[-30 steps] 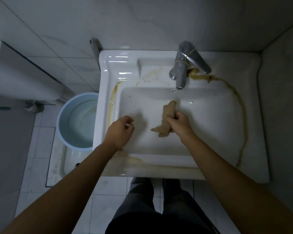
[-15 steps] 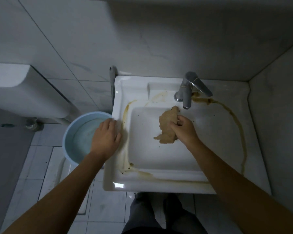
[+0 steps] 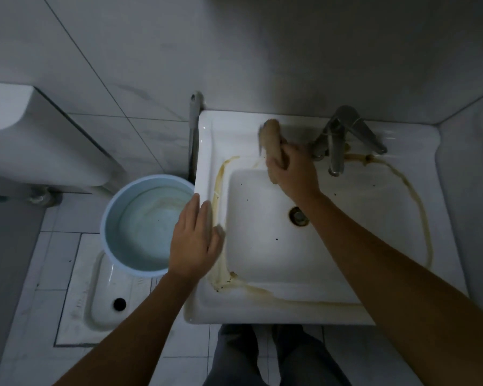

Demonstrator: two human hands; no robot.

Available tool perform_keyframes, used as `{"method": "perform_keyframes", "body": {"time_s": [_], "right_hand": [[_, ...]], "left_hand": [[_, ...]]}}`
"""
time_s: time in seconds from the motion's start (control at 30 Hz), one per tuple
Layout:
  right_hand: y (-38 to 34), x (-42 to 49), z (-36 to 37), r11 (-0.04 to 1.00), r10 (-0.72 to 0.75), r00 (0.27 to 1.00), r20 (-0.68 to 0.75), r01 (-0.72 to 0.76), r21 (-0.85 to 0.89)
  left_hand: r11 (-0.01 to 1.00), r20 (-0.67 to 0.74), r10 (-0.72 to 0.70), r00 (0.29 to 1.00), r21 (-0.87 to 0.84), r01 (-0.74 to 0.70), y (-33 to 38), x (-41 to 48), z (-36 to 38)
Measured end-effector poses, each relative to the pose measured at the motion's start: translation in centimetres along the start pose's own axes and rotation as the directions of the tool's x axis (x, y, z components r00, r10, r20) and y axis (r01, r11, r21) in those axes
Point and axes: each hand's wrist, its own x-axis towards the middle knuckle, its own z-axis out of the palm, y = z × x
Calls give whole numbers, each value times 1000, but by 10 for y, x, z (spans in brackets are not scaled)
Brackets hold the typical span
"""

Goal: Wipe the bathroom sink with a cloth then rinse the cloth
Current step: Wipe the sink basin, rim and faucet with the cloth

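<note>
Head view: your right hand [image 3: 296, 174] has the cloth [image 3: 271, 140] up at the far rim of the sink [image 3: 262, 246], just left of the tap [image 3: 338, 140].
Right fingers are clenched round the bunched cloth; your left hand [image 3: 195, 240] lies flat and released on the sink's left rim, beside the bucket [image 3: 142, 221]. Brown stain [image 3: 418, 218] rings left, near and right edges, so by my read wiping has barely begun and rinsing is all ahead.

Bunched tan cloth [image 3: 271, 143] over stained white sink [image 3: 204, 151]
</note>
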Motion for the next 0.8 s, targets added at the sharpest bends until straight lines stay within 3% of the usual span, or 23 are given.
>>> {"method": "perform_keyframes", "body": {"time_s": [0.07, 0.23, 0.43, 0.57, 0.7, 0.8], "right_hand": [[8, -4, 15, 997, -14, 988, 155, 26, -75], [17, -14, 35, 980, -89, 995, 38, 94, -174], [34, -2, 42, 891, -205, 962, 178, 258, -372], [57, 12, 26, 889, -73, 995, 62, 93, -448], [59, 17, 27, 897, -37, 999, 38, 50, -439], [42, 16, 46, 913, 82, 995, -55, -97, -396]], "left_hand": [[1000, -11, 1, 1000, -5, -1, 0, 0, 1], [1000, -32, 5, 999, 4, -4, -1, 3, 2], [1000, -63, 4, 998, 9, -4, -1, 4, 3], [1000, -77, 9, 997, 2, -9, -3, 3, 5], [1000, -97, 19, 995, 1, -19, -5, 3, 8], [1000, -93, 21, 995, 8, -20, -5, 5, 9]]}}
